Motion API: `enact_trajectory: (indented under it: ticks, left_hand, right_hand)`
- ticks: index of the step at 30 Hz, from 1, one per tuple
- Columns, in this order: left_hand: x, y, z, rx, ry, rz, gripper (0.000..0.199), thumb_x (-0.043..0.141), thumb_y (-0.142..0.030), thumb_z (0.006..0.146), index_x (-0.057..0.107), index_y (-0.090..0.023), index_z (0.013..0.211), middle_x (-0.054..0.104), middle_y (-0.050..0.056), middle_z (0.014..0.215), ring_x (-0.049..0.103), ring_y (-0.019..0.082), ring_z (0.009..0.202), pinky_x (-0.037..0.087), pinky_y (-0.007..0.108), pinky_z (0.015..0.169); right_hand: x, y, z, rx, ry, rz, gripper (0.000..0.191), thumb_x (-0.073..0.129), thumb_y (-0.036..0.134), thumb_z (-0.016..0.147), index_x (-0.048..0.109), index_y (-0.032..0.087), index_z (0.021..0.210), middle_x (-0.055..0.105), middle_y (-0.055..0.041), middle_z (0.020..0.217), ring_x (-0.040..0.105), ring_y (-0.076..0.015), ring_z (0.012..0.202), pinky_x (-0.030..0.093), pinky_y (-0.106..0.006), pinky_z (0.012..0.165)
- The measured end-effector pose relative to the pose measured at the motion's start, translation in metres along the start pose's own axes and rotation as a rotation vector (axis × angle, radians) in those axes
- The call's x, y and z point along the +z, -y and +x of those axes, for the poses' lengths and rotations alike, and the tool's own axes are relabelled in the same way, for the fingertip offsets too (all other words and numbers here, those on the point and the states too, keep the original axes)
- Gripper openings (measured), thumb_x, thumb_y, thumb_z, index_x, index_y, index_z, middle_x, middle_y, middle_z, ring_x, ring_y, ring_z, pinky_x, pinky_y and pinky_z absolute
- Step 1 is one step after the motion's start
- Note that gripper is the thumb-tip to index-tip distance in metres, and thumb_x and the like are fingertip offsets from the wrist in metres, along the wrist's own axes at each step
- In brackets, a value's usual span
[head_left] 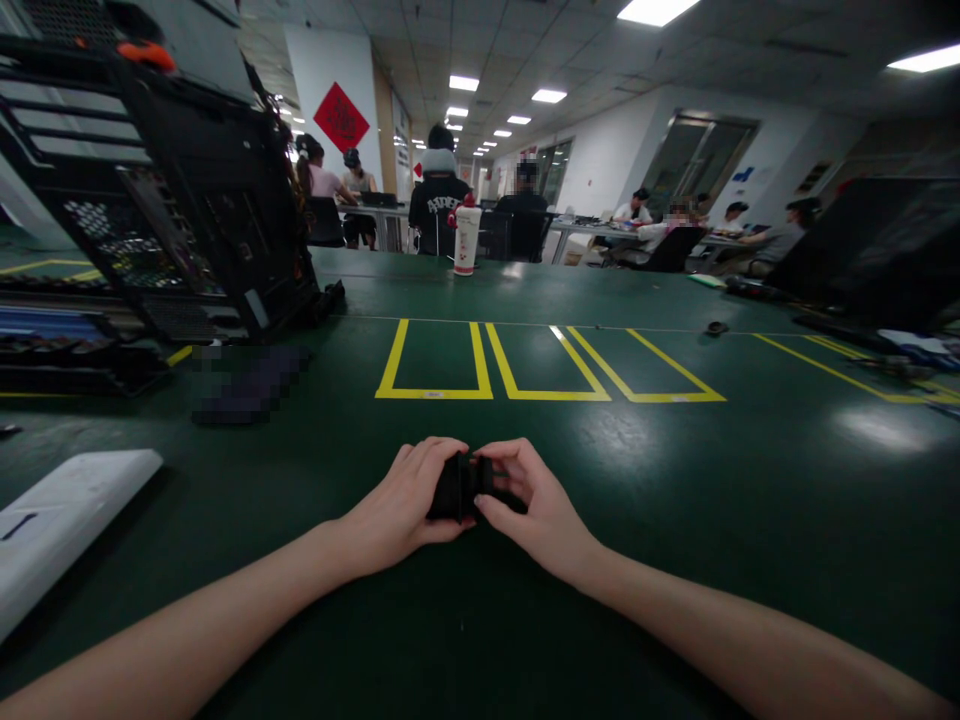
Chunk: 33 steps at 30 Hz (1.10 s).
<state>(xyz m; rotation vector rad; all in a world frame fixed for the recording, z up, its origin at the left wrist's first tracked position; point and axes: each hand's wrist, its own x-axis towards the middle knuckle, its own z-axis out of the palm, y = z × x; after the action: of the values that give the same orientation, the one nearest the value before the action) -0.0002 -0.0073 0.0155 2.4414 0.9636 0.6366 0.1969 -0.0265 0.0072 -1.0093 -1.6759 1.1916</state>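
Low over the green table (360, 630), both hands meet around a small black object made of a wider block and a narrower end. My left hand (409, 495) is closed around the wider black block (448, 492), fingers over its top and thumb beneath. The narrower black end piece (484, 475) lies between the thumb and fingers of my right hand (536, 505). Whether the two parts are joined or apart I cannot tell. The object's exact kind is not clear, as fingers cover much of it.
Yellow tape outlines (435, 394) mark the table beyond my hands. An open black computer case (202, 200) stands at the left, near a dark blurred flat item (251, 385) and a white box (67, 510). A white cup (466, 240) stands farther back. People sit at distant tables.
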Motion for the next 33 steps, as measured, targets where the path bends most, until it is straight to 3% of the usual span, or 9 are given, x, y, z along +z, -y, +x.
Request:
enact_trajectory:
  ticks: [2, 9, 19, 26, 33]
  left_hand:
    - [0.000, 0.000, 0.000, -0.011, -0.001, 0.006, 0.060, 0.067, -0.023, 0.076, 0.030, -0.025, 0.123, 0.046, 0.008, 0.119, 0.049, 0.027, 0.101, 0.043, 0.042, 0.082]
    - [0.000, -0.001, 0.001, -0.005, 0.011, 0.017, 0.058, 0.066, -0.021, 0.077, 0.031, -0.024, 0.122, 0.047, 0.008, 0.117, 0.049, 0.026, 0.100, 0.044, 0.042, 0.082]
    - [0.003, -0.002, -0.001, 0.081, -0.020, 0.110, 0.061, 0.066, -0.021, 0.077, 0.029, -0.024, 0.125, 0.045, 0.010, 0.121, 0.049, 0.028, 0.103, 0.044, 0.044, 0.083]
    - [0.002, -0.002, -0.002, 0.095, -0.029, 0.141, 0.064, 0.068, -0.021, 0.076, 0.029, -0.021, 0.126, 0.045, 0.011, 0.122, 0.048, 0.028, 0.106, 0.044, 0.043, 0.086]
    - [0.003, -0.001, -0.002, 0.111, -0.024, 0.159, 0.065, 0.068, -0.020, 0.076, 0.028, -0.021, 0.126, 0.045, 0.011, 0.123, 0.046, 0.028, 0.110, 0.041, 0.044, 0.089]
  right_hand:
    - [-0.001, 0.000, 0.001, 0.070, -0.021, 0.075, 0.031, 0.062, 0.015, 0.077, 0.045, 0.021, 0.102, 0.055, -0.0043, 0.107, 0.057, -0.0182, 0.104, 0.047, -0.039, 0.093]
    - [0.000, 0.003, 0.007, 0.162, 0.124, 0.183, 0.033, 0.067, 0.020, 0.075, 0.051, 0.020, 0.104, 0.058, -0.0050, 0.109, 0.058, -0.0211, 0.105, 0.050, -0.039, 0.089]
    - [0.004, 0.009, 0.014, 0.273, 0.090, 0.243, 0.032, 0.075, 0.019, 0.065, 0.055, 0.018, 0.089, 0.063, -0.0016, 0.095, 0.062, -0.0207, 0.093, 0.052, -0.038, 0.081]
    - [0.006, 0.008, 0.007, 0.259, 0.064, 0.245, 0.018, 0.062, 0.026, 0.079, 0.057, 0.019, 0.094, 0.060, -0.0028, 0.099, 0.060, -0.0175, 0.091, 0.051, -0.034, 0.078]
    - [0.008, 0.005, 0.007, 0.085, 0.158, 0.045, 0.012, 0.054, 0.022, 0.085, 0.048, 0.022, 0.095, 0.055, -0.0003, 0.091, 0.057, -0.0155, 0.085, 0.051, -0.032, 0.074]
